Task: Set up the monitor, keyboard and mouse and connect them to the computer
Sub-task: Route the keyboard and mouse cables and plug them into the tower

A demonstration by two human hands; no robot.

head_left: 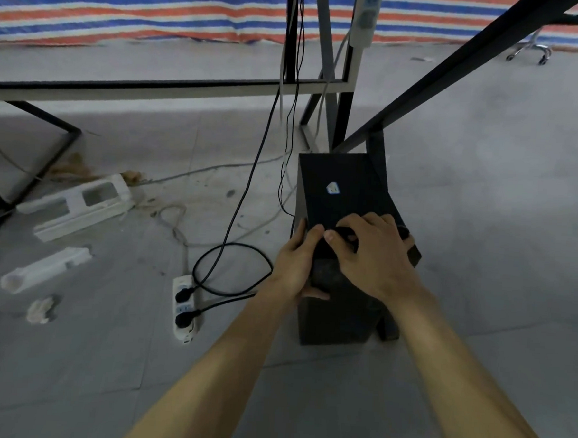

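- Black computer stands on the floor beside a desk leg.
- Left hand clasps its near edge; right hand curled on top — hold indiscernible.
- Risk: tower tips — trailing cable snags.

A grey floor runs to a striped tarpaulin wall behind black metal desk frames.

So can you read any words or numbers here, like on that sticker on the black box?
Sticker on the computer: blue and white, too blurred to read.
Floor power strip: nothing readable.
Hanging power strip: too blurred to read.
No other writing shows.
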